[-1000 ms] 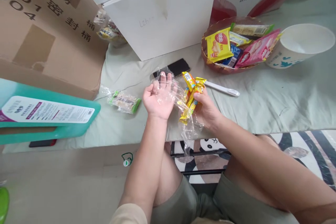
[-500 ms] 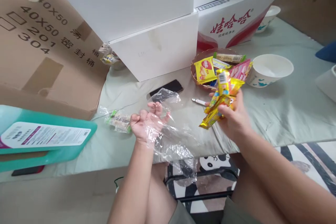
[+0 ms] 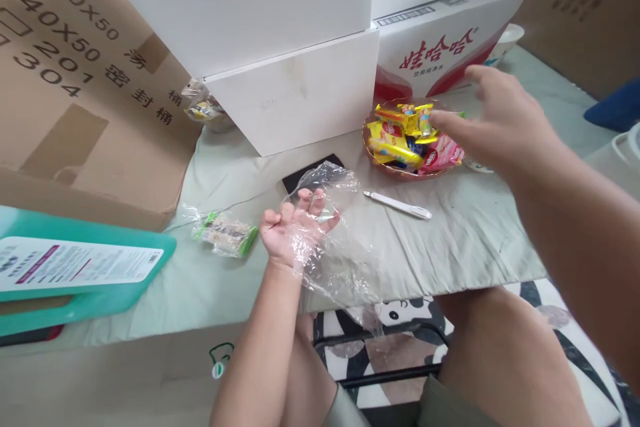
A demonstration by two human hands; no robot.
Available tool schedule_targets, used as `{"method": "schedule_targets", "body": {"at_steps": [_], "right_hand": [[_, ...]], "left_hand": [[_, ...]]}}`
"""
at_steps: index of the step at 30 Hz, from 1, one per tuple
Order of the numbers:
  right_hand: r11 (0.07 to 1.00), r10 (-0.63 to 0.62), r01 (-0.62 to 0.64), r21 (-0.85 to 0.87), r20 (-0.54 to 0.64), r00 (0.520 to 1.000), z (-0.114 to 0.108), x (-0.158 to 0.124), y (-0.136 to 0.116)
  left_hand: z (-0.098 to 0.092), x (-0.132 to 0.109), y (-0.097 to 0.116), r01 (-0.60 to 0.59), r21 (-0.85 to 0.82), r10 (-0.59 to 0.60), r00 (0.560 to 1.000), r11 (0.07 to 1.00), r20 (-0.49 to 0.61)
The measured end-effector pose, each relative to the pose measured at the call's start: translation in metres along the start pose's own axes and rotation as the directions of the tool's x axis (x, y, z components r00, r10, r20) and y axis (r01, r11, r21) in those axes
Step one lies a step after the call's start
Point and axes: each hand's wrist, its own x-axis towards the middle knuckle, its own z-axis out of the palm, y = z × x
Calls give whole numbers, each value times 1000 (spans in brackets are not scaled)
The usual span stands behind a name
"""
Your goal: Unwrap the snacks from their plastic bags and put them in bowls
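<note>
My left hand [image 3: 295, 230] is palm up in front of the phone. Its fingers are curled and spread, and a crumpled clear plastic bag [image 3: 345, 273] hangs on them. Over the right side of a round snack bowl [image 3: 395, 172], my right hand [image 3: 510, 117] is open, fingers stretched, with nothing in it. Yellow snack packets [image 3: 417, 121] lie on top in the bowl, beside a pink packet [image 3: 443, 153]. A white pen-like tool [image 3: 399, 205] rests on the cloth below the bowl. The dark phone [image 3: 313, 173] is partly covered by the bag.
White boxes [image 3: 295, 103] stand behind the bowl. At the left are a cardboard box [image 3: 75, 147], a green jug [image 3: 125, 280] and a wrapped snack bar [image 3: 227, 233]. A paper cup [image 3: 510, 40] is at the back right. The cloth-covered table's front edge [image 3: 425, 293] is near my knees.
The yellow packets have left my right hand and now lie in the bowl. My right hand has moved up and right and opened. My left hand and the bag have shifted slightly right.
</note>
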Motion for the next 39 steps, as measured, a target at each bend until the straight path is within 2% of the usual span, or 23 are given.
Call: {"method": "schedule_targets", "body": {"at_steps": [1,3,5,8,10,13,18,20,23,27,32,35,39], "right_hand": [[997,71,-71,24,-15,997,2,-18,-7],[954,105,-105,282,16,994,13,-59,-19],[901,71,-102,422,90,993,32,-97,-24],[870,-4,-128,477,266,964,61,-137,-20],[859,-54,-151,489,380,923,74,-150,-15],[849,-108,-189,493,512,852,85,-154,-9],[864,-48,-283,416,629,776,91,-144,-10],[815,25,-364,451,600,800,91,-138,-10],[699,190,-458,549,476,859,85,-130,-6],[651,331,-464,601,325,886,76,-121,4],[551,431,-452,702,224,874,73,-110,15],[532,472,-438,725,175,864,71,-105,21],[584,470,-419,695,131,873,69,-102,23]], "left_hand": [[0,-1,1,-4,8,4,1000,1000,-1],[-1,-3,2,6,5,-6,1000,1000,27],[-2,-4,2,29,-5,-29,997,1000,74],[-7,-6,1,43,40,-47,994,998,100],[-11,-8,1,36,101,-44,996,994,78],[-19,-10,2,11,161,-17,999,987,37],[-28,-11,5,-31,83,26,998,996,62],[-28,-10,9,-35,19,33,996,999,77],[-27,-6,16,-47,-9,48,998,999,37],[-28,0,23,-24,237,48,994,971,-98],[-30,2,18,102,580,14,981,808,-192],[-31,1,13,110,651,43,976,751,-215],[-33,1,9,60,676,65,985,734,-158]]}}
